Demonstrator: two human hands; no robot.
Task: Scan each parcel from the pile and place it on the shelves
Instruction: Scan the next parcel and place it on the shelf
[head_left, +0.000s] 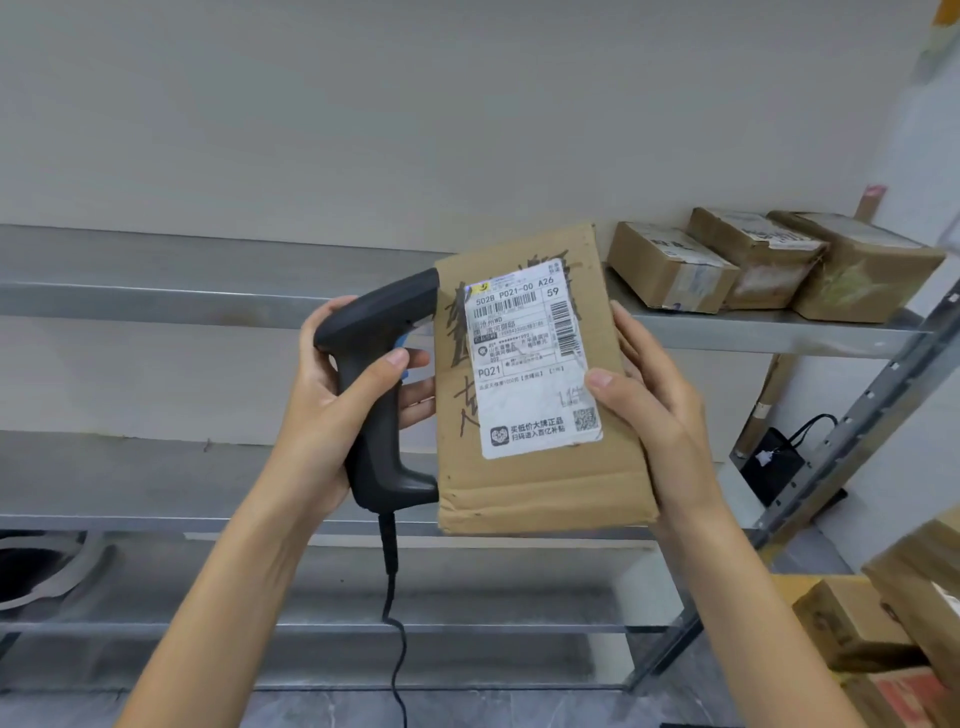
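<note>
Hidden: the nose of the scanner (376, 395) sits behind the left edge of the parcel (540, 395), so its window cannot be seen. The fingers of the right hand (654, 400) lie behind the parcel and are mostly out of sight. Boxes (893, 623) at lower right are cut off by the picture's edge. A dark round object (31, 571) at lower left is too partial to identify.
Left hand: the left hand (332, 395) wraps the scanner's pistol handle, thumb across the front, fingers curled round the grip.
Right hand: holds the parcel upright by its right edge, thumb pressed on the label (530, 358).
Parcel: in the air in front of the shelves (156, 301), between the two hands, label facing the camera.
Room: plain pale wall, grey metal shelves in tiers, grey marbled floor.
Upper shelf, right: three taped boxes (769, 265) side by side, touching.
Lower shelf, right: a black bag (774, 462) with cord handles.
Materials: the parcel is flat, creased brown cardboard with black marker strokes; its label is white, wrinkled, printed with barcodes. The scanner is matte black plastic with a blue trigger; its black cable (395, 623) hangs down.
</note>
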